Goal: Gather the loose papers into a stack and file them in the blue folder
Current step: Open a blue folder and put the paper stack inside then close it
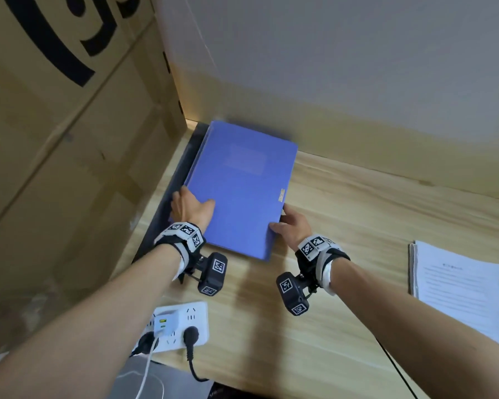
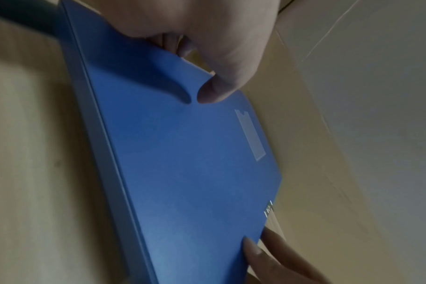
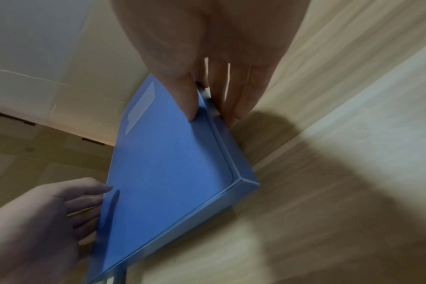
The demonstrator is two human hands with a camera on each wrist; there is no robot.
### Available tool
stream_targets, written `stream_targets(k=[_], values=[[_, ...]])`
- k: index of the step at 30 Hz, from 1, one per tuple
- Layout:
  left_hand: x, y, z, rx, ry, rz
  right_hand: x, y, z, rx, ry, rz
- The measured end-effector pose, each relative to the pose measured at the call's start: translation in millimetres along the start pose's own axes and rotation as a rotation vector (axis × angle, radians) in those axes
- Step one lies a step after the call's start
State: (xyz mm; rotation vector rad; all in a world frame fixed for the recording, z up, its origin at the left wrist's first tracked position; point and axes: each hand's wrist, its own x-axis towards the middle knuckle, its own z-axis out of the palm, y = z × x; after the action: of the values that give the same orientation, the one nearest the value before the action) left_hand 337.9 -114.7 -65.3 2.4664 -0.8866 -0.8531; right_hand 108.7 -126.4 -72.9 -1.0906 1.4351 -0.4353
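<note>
Both hands, left (image 1: 191, 208) and right (image 1: 291, 224), grip the closed blue folder (image 1: 242, 185) between them (thumbs on top)

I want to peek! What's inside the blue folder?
The blue folder is closed, so its inside is hidden. The left hand and right hand hold its edges. A stack of papers lies outside, on the table.

— What is seen of the blue folder (image 1: 239, 191)?

— A smooth, matt plastic cover is shown, with a clear glossy label pocket (image 2: 250, 134) set into it and a small metallic tab (image 1: 281, 195) at its right edge.

— And beneath the folder?

— A wooden desk (image 1: 357, 214) with pale, matt grain is seen. Left of the folder, rough brown cardboard (image 1: 55, 139) is printed in black. Right of the folder, white matt papers (image 1: 458, 289) are stacked. In front of the folder, a white glossy plastic power strip (image 1: 182, 321) is seen.
</note>
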Motion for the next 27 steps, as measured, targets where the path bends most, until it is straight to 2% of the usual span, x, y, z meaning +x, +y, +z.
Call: stream_targets(k=[8,13,20,27], values=[[-68.8,29.8,56.2,-0.131,-0.053,0.006,-30.6,40.6,-84.7,0.006,0.076,0.003],[-120.7,49.1,90.3,-0.102,-0.131,0.038,-59.6,71.3,-138.9,0.004,0.111,0.039],[-188.3,57.1,138.2,0.137,-0.34,0.085,-75.0,146.5,-202.6,-0.123,0.116,0.167],[-209.2,47.2,155.8,0.336,-0.447,0.091,-101.8,149.4,-224.8,-0.323,0.133,0.219]])
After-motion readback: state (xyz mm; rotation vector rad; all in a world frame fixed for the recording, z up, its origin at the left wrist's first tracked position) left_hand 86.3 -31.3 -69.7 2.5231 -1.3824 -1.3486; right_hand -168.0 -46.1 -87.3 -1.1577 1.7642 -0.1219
